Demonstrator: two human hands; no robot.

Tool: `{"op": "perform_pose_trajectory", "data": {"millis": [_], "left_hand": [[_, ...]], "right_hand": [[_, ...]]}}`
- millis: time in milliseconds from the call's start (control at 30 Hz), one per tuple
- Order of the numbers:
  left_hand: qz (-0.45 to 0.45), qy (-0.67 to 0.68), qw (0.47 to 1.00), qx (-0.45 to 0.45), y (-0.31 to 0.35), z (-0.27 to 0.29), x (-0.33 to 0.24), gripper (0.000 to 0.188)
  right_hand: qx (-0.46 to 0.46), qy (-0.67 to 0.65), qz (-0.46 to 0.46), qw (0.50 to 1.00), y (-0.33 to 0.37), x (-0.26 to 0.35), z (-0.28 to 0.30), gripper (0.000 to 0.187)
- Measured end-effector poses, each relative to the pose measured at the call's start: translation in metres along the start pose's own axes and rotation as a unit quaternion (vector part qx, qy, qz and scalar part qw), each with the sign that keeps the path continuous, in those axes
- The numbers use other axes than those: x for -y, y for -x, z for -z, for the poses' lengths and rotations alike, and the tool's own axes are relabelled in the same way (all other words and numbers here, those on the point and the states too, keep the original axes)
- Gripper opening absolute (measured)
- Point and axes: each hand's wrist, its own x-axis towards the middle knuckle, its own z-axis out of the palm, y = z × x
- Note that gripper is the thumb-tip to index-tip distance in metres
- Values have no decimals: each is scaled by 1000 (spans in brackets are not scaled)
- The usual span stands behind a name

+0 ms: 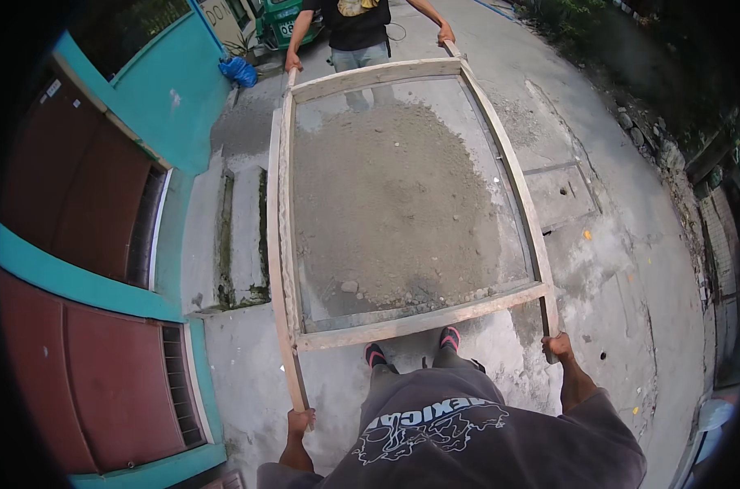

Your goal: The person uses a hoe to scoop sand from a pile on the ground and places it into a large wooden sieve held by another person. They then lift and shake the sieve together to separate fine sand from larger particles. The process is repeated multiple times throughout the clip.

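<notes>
Fingers (552, 343) wrapped around its handles (296, 381), left hand (301, 420) and right hand (561, 347) hold a frame (423, 317) opposite a co-worker (360, 24).

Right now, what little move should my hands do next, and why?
Perhaps a gentle shake: your left hand and right hand grip the wooden frame, another person holds its far end, and sand and pebbles show within its outline; on or under, I can't tell.

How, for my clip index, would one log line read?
left hand: grips wooden frame; right hand: same; co-worker: holds far end
</notes>
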Motion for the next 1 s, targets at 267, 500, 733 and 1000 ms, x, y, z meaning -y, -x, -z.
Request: {"op": "perform_pose_trajectory", "data": {"millis": [267,500,733,1000], "left_hand": [[-108,-54,992,25,-62,8,-167,18],[-109,-137,984,45,-39,37,-345,25],[-102,-86,991,13,-33,32,-140,16],[12,-36,996,75,31,25,-83,33]], "right_hand": [[47,52,71,995,-69,152,-30,22],[83,65,92,990,-57,316,-7,24],[36,55,54,996,-33,104,-42,18],[16,-14,5,1000,0,11,-16,13]]}}
